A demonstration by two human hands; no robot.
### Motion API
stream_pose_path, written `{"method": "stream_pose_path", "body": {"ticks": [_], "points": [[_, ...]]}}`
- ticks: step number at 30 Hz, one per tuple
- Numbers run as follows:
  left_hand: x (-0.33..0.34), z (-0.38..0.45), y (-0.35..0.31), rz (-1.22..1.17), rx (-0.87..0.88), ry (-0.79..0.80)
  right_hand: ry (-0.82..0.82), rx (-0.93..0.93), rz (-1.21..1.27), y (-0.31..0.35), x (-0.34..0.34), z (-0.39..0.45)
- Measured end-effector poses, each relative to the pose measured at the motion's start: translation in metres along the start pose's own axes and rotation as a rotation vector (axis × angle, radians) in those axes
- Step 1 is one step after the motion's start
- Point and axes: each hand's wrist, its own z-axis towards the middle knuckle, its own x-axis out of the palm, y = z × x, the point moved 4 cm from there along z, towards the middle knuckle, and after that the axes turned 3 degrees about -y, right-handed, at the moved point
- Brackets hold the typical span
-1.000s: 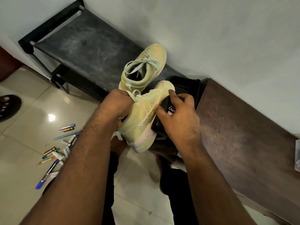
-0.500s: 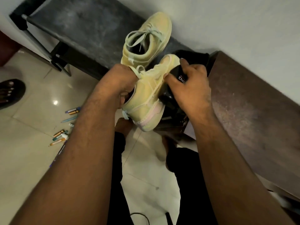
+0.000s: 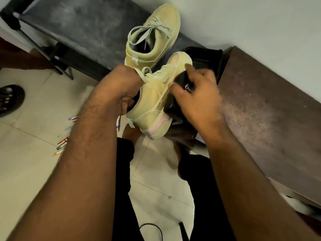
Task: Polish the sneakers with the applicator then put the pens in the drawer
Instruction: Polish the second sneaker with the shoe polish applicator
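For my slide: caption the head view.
Left hand holds a sneaker; right hand rubs it with the applicator.

A home entryway: tiled floor point(image 3: 31, 167), shoe rack point(image 3: 83, 32), wooden cabinet point(image 3: 271, 119).

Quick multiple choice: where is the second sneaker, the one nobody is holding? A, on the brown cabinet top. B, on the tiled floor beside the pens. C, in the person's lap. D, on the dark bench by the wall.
D: the unheld sneaker stands on the dark bench against the wall, just beyond the sneaker that the left hand holds.
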Motion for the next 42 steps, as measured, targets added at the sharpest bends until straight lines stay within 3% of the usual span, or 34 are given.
{"method": "stream_pose_path", "body": {"ticks": [5,7,10,12,16,20,23,26,28,36,39,42], "points": [[-0.002,0.004,0.000,0.025,0.024,-0.010,0.232,-0.001,0.058,0.001,0.005,-0.036],[-0.001,0.000,-0.001,0.009,0.016,0.002,0.170,0.029,0.138,-0.002,-0.004,-0.022],[0.002,-0.002,-0.004,0.000,0.029,-0.011,-0.056,0.024,0.124,-0.005,-0.014,0.010],[0.004,-0.005,-0.006,-0.035,0.029,-0.018,-0.086,0.009,0.092,-0.003,-0.010,0.023],[0.003,-0.007,-0.006,-0.083,-0.011,-0.030,0.039,-0.026,0.011,0.007,0.000,0.005],[0.000,-0.004,-0.005,-0.072,-0.011,-0.026,0.225,-0.037,0.134,0.010,0.000,-0.024],[0.003,-0.007,-0.006,-0.085,-0.019,-0.003,0.101,0.059,0.325,-0.002,-0.010,-0.010],[0.006,-0.009,-0.008,-0.091,-0.017,-0.004,-0.089,0.085,0.271,-0.010,-0.012,0.017],[0.005,-0.008,-0.008,-0.084,-0.018,-0.018,-0.108,0.057,0.202,-0.010,-0.008,0.028],[0.002,-0.009,-0.007,-0.112,-0.043,0.003,0.141,-0.083,0.016,0.017,0.004,-0.027],[0.001,-0.010,-0.007,-0.109,-0.047,0.028,0.293,-0.060,0.223,0.020,-0.003,-0.038],[0.005,-0.015,-0.009,-0.079,-0.067,0.097,0.115,0.072,0.449,0.004,-0.020,-0.010]]}}
